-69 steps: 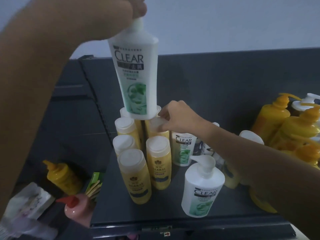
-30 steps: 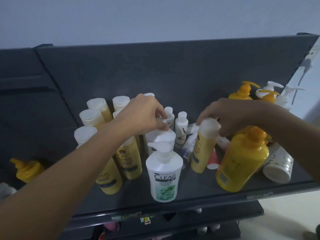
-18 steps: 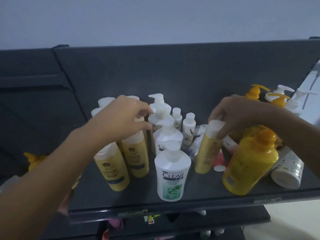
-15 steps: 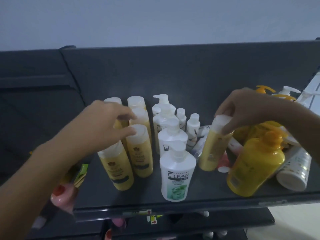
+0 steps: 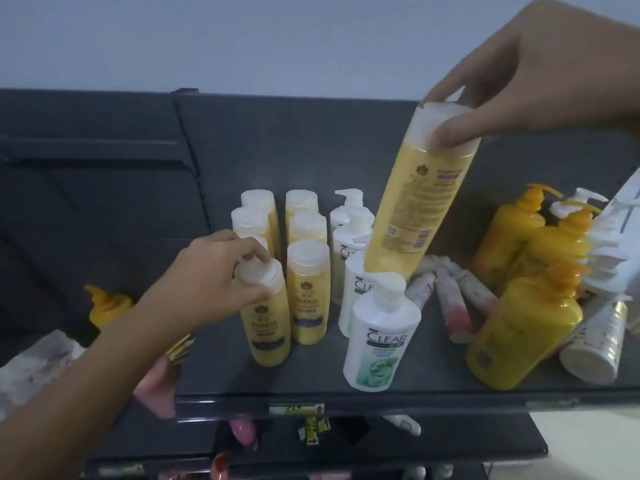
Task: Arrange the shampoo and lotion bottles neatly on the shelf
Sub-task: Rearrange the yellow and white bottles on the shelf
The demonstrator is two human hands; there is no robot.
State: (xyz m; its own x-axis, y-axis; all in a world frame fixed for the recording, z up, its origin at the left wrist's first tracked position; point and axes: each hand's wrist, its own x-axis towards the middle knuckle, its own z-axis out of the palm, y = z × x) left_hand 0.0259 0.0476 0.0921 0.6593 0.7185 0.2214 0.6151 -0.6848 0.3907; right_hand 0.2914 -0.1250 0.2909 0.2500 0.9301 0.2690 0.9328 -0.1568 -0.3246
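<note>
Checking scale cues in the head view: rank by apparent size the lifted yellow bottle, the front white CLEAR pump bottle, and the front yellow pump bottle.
1. Lifted yellow cylindrical bottle, though nearness to the camera inflates it.
2 and 3. Front yellow pump bottle and front white CLEAR pump bottle look too alike to rank.

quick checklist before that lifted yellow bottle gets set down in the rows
1. Right hand grip on the lifted yellow bottle: ok, fingers clamp its white cap.
2. Bottle clear of the CLEAR pump bottles below: ok.
3. Left hand steadying the front yellow bottle: ok, it grips the cap.
4. Free spot at the front of the shelf: ok.
5. Tubes lying flat: not ok.
</note>
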